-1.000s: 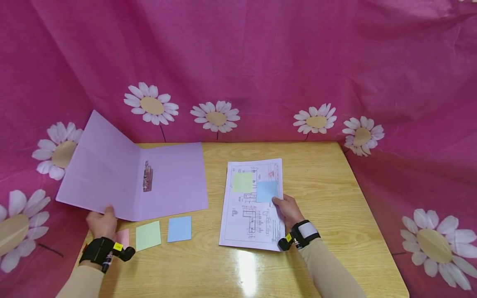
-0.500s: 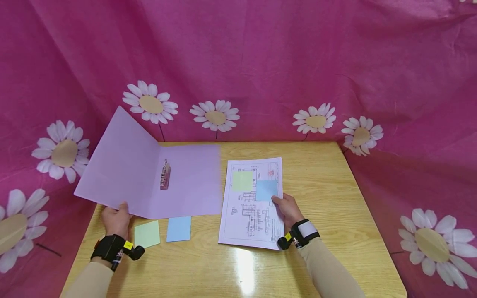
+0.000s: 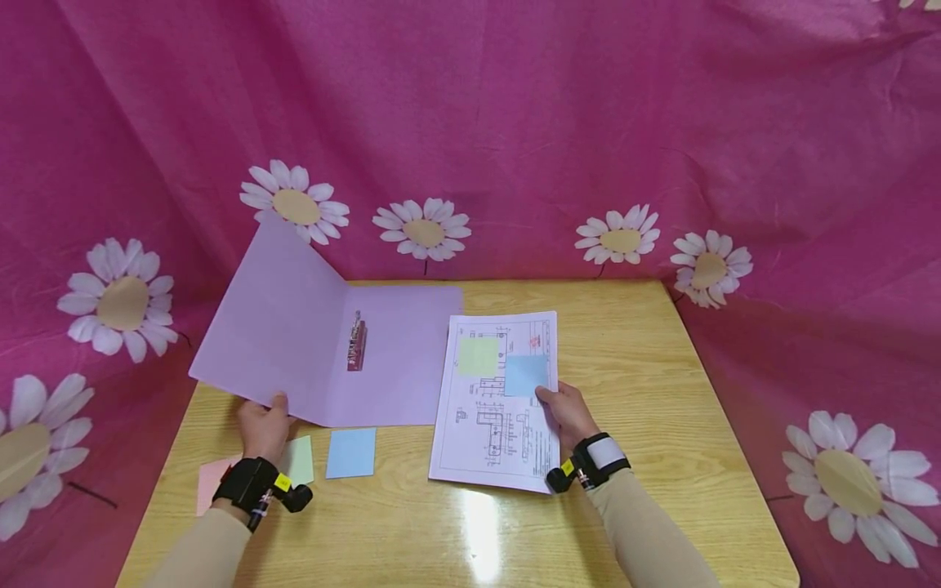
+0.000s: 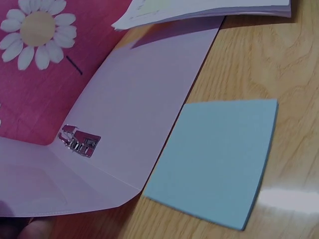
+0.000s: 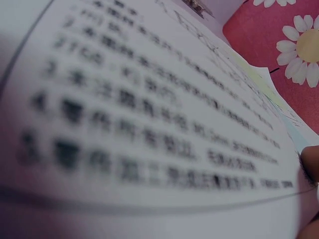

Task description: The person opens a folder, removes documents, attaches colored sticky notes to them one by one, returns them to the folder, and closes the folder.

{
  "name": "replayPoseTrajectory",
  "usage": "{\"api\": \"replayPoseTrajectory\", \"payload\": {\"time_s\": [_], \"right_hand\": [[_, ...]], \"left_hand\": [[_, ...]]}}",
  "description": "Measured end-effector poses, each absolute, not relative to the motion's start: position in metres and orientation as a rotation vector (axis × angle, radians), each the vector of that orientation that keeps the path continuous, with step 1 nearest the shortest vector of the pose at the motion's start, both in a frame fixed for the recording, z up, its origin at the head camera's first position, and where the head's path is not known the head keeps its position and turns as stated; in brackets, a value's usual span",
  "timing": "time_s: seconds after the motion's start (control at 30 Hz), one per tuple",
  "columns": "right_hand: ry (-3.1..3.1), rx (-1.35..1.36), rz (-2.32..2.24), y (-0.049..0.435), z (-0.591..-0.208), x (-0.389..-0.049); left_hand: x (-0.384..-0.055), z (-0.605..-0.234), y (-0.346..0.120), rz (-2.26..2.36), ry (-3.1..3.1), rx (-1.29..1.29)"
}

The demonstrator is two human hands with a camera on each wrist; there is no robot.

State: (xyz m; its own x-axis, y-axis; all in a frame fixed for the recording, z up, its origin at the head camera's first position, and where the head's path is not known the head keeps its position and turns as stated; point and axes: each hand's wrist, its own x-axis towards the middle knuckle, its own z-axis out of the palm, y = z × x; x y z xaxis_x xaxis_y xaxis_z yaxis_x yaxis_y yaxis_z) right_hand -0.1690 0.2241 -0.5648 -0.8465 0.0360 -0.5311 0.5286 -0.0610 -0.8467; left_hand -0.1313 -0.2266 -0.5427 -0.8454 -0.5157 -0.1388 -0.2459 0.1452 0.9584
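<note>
A purple folder (image 3: pixel 404 351) lies open in the head view, its left cover tilted up off the table. My left hand (image 3: pixel 265 429) grips that cover's lower edge, thumb on the inner face and the other fingers hidden beneath. A metal clip (image 3: pixel 356 343) is fixed near the folder's spine. My right hand (image 3: pixel 569 412) pinches the right edge of a stack of printed drawings (image 3: pixel 470 449), thumb on top. On the top sheet are a green sticky note (image 3: pixel 478 356) and a blue sticky note (image 3: pixel 525 376). The stack's left edge overlaps the folder's right edge; the left wrist view shows it raised over the folder.
Along the table (image 3: pixel 632 343) in front of the folder lie a blue sticky pad (image 3: pixel 351 453), a green one (image 3: pixel 300 460) and a pink one (image 3: pixel 213 482), the last two partly behind my left wrist. A pink flowered cloth (image 3: pixel 515 147) hangs behind the table.
The folder has slid to the right with my left hand, and its right edge now goes under the paper stack. My right hand and the stack have stayed almost still.
</note>
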Motion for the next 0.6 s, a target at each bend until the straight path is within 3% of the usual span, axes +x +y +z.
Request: {"api": "replayPoseTrajectory", "payload": {"time_s": [0.6], "right_hand": [[1.894, 0.598, -1.981, 0.221, -0.565, -0.173]], "left_hand": [[-0.127, -0.554, -0.166, -2.013, -2.167, 0.682]]}}
